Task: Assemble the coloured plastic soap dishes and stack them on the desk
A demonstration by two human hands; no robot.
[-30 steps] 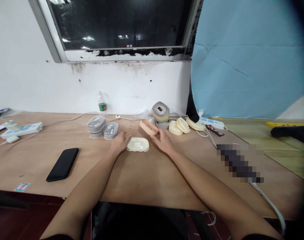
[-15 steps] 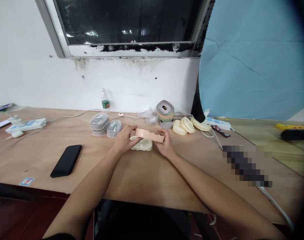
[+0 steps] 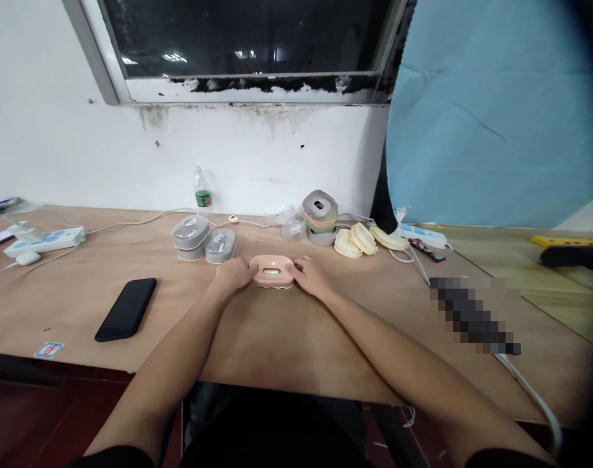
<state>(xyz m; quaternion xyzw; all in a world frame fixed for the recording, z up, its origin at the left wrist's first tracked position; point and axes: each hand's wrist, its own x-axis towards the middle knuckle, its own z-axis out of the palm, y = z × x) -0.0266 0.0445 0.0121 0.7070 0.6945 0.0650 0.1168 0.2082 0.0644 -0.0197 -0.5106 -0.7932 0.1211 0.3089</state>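
A pink oval plastic cover (image 3: 271, 262) with a slot in its middle lies level on the tabletop, on top of the cream tray. Of that tray only a thin edge shows below the cover; the rest is hidden. My left hand (image 3: 234, 273) grips the cover's left end, thumb on the rim. At the opposite end, my right hand (image 3: 312, 276) holds the rim with its thumb on top and its fingers curled. Just left of my left hand stand grey oval boxes (image 3: 220, 247) with clear lids.
Behind my right hand is a stack of grey, green and pink covers (image 3: 320, 218), beside several cream trays (image 3: 355, 240). A bottle (image 3: 202, 194) stands by the wall. A phone (image 3: 126, 310) lies left; power strips (image 3: 47, 241) and cables run along the back.
Both hands have lowered the pink cover from a tilted, raised position onto the cream tray. It now lies flat and hides most of the tray.
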